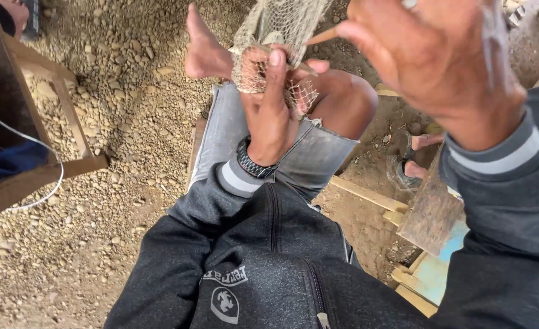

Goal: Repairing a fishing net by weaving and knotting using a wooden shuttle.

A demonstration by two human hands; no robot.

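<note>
Beige knotted fishing net (277, 36) hangs over the bare knee, its top cut off by the frame's far edge. Left hand (269, 103) pinches the mesh in a closed grip. Right hand (431, 58), blurred and near the lens, grips a thin wooden stick (323, 36), fingertips partly hidden.
</note>
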